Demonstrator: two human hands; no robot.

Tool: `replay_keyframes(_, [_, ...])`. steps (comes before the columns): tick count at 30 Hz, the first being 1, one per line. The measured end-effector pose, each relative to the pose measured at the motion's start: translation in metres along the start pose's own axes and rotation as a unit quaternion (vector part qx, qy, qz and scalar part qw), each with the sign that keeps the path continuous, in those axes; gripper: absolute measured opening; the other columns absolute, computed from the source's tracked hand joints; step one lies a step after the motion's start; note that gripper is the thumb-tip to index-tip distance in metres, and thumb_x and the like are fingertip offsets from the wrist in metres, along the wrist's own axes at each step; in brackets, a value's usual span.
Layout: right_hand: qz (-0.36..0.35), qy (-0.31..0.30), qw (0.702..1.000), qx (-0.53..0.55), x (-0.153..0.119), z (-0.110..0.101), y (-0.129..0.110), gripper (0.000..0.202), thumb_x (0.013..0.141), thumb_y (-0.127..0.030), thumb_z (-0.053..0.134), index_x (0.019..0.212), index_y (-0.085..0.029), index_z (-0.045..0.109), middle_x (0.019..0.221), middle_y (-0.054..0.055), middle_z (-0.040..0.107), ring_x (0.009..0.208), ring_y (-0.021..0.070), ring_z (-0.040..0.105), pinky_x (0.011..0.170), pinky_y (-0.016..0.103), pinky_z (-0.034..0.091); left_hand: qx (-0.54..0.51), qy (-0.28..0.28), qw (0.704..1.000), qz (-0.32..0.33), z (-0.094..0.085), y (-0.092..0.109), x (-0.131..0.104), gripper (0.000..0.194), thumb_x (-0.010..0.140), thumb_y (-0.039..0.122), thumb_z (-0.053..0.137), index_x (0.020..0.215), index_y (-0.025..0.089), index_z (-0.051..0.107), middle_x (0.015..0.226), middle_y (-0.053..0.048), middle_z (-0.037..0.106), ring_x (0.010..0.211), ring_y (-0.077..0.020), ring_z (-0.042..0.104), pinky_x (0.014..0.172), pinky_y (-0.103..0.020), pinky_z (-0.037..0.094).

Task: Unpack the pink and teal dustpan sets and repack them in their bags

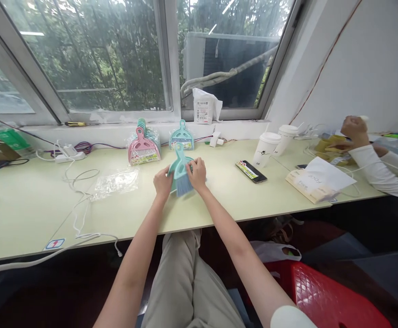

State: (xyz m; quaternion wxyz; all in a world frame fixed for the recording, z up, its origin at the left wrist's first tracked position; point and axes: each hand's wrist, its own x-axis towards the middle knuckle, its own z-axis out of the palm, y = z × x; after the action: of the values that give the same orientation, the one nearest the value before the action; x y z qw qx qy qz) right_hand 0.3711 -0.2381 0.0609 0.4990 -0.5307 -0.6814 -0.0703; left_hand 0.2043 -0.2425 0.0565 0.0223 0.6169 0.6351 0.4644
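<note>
My left hand (163, 182) and my right hand (196, 173) both close around a teal mini dustpan and brush set (180, 175), one on each side, fingers curled over its edges; the blue brush bristles poke out below, toward me, and the handle points toward the window. The set sits about midway across the pale green surface (24, 205), between its near edge and its far edge. Just left of my left hand lies an empty clear plastic bag (116, 182), flat on the surface. Toward the far edge, a stack of bagged pink and teal dustpan sets (144, 146) leans up, and a single teal dustpan set (181, 136) stands beside it. White cables (79, 200) trail over the left part of the surface from a power strip (69, 154). To my right lie a phone (251, 171), two paper cups (270, 146) and a tissue box (313, 184). At the right end, another person's hand (354, 130), in a white sleeve, rests over yellow packets.
</note>
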Motion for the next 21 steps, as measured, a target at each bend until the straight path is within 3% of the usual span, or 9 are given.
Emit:
replay_keyframes(4, [0.021,0.03,0.998,-0.052,0.006,-0.019,0.015,0.03,0.096,-0.03,0.036,0.086,-0.02,0.062,0.093,0.008,0.052,0.091,0.0209,0.046,0.083,0.034,0.039,0.032,0.084,0.991,-0.103,-0.014,-0.03,0.016,0.041,0.081,0.032,0.051,0.117,0.021,0.066,0.094,-0.009,0.069,0.085,-0.0238,0.061,0.077,-0.032,0.042])
replay_keyframes(9, [0.117,-0.052,0.978,-0.162,0.01,-0.03,0.052,0.03,0.092,-0.027,0.039,0.09,-0.016,0.067,0.103,0.013,0.055,0.103,0.0268,0.044,0.084,0.039,0.037,0.022,-0.033,0.98,-0.196,-0.023,-0.054,0.021,0.035,0.074,0.035,0.057,0.101,0.018,0.071,0.089,-0.011,0.069,0.082,-0.0265,0.061,0.071,-0.034,0.043])
replay_keyframes(15, [0.192,-0.17,0.943,-0.213,0.0,-0.026,0.074,0.032,0.087,-0.025,0.043,0.098,-0.011,0.069,0.115,0.021,0.054,0.112,0.0328,0.043,0.091,0.05,0.036,0.108,-0.048,0.974,-0.195,-0.023,-0.054,0.015,0.034,0.083,0.035,0.045,0.098,0.017,0.07,0.097,-0.018,0.066,0.096,-0.0352,0.058,0.077,-0.043,0.043])
replay_keyframes(21, [0.19,-0.137,0.943,-0.238,0.0,-0.02,0.064,0.036,0.087,-0.039,0.05,0.099,-0.012,0.07,0.115,0.022,0.056,0.113,0.0354,0.042,0.1,0.066,0.022,0.119,-0.021,0.976,-0.179,-0.022,-0.054,0.013,0.043,0.09,0.042,0.038,0.116,0.014,0.059,0.119,-0.021,0.055,0.112,-0.0355,0.052,0.085,-0.045,0.043])
